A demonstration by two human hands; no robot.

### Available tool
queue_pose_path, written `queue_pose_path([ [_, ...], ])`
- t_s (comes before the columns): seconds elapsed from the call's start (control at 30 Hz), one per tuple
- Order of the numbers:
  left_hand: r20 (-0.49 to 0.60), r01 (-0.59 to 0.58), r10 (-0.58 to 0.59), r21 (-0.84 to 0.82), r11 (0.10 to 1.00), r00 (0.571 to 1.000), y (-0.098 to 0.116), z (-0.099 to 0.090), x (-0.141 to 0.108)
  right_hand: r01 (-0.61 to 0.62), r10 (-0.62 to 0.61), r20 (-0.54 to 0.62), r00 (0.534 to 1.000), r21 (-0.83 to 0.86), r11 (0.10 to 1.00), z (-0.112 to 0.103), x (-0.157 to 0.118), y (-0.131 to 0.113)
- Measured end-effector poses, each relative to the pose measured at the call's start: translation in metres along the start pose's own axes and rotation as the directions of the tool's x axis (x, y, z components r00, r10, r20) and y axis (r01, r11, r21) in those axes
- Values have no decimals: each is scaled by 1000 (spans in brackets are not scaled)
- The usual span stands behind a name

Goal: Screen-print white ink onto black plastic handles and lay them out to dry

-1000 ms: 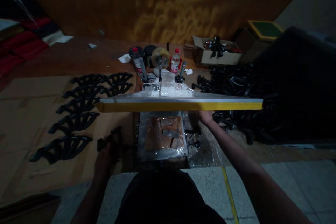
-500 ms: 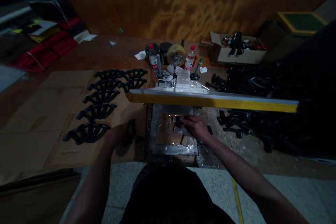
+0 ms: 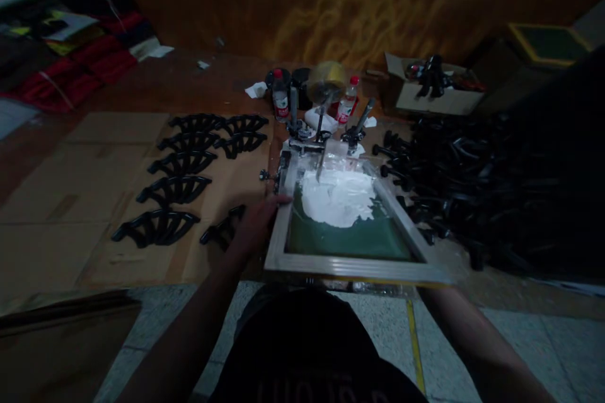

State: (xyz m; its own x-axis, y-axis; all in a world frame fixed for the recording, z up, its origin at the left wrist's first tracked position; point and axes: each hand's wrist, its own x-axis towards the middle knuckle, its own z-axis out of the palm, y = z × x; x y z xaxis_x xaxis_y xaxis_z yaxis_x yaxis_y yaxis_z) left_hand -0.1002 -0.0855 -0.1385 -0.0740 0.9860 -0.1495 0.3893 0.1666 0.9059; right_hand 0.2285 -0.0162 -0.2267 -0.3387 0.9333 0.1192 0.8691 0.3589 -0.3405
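Note:
A metal screen frame with green mesh and a patch of white paste lies low over the work plate. My left hand is at the frame's left side, fingertips touching its edge; what its other fingers do is too dark to tell. My right hand is hidden beneath the frame's right part; only the forearm shows. Left of my left hand, black curved pieces lie on the cardboard. A clear block rests at the back of the frame.
Rows of black curved pieces lie on cardboard at the left. A heap of black pieces fills the right. Two red-capped bottles, a tape roll and an open carton stand behind.
The frame has swung down from its raised, edge-on position, showing its green mesh. My left hand has moved right to its edge. My right hand has gone out of sight under it.

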Motion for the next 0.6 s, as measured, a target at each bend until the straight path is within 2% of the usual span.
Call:
queue_pose_path([
  [0.07, 43, 50, -48, -37, 998, 998, -34, 10, -11, -123, 124, -117, 985, 14, 992, -16, 14, 13],
  [0.1, 60, 92, -89, -51, 994, 994, -49, 16, -14, -158, 162, -187, 969, 36, 987, -22, 24, 12],
  [0.17, 94, 166, -160, -65, 984, 983, -73, 30, -14, -127, 139, -275, 952, 58, 990, -29, 47, -6],
  [0.2, 100, 189, -183, -59, 980, 978, -82, 35, -13, -74, 82, -264, 961, 40, 996, -30, 58, -21],
  [0.27, 99, 195, -190, -44, 980, 977, -93, 42, -8, 10, -14, -108, 994, -36, 999, -28, 75, -54],
  [0.33, 90, 176, -172, -37, 984, 981, -96, 45, -5, 11, 1, 107, 994, -108, 994, -22, 78, -83],
  [0.4, 99, 176, -171, -45, 983, 980, -97, 44, -3, 19, 24, 259, 966, -165, 986, -15, 66, -101],
  [0.43, 105, 176, -170, -51, 983, 980, -97, 44, -3, 59, -1, 303, 953, -180, 982, -12, 56, -105],
  [0.5, 108, 174, -168, -51, 983, 980, -98, 44, -4, 210, -136, 364, 921, -173, 962, -9, 32, -107],
  [0.6, 100, 156, -152, -36, 987, 983, -102, 45, -4, 466, -393, 444, 805, -63, 883, -12, 7, -100],
])
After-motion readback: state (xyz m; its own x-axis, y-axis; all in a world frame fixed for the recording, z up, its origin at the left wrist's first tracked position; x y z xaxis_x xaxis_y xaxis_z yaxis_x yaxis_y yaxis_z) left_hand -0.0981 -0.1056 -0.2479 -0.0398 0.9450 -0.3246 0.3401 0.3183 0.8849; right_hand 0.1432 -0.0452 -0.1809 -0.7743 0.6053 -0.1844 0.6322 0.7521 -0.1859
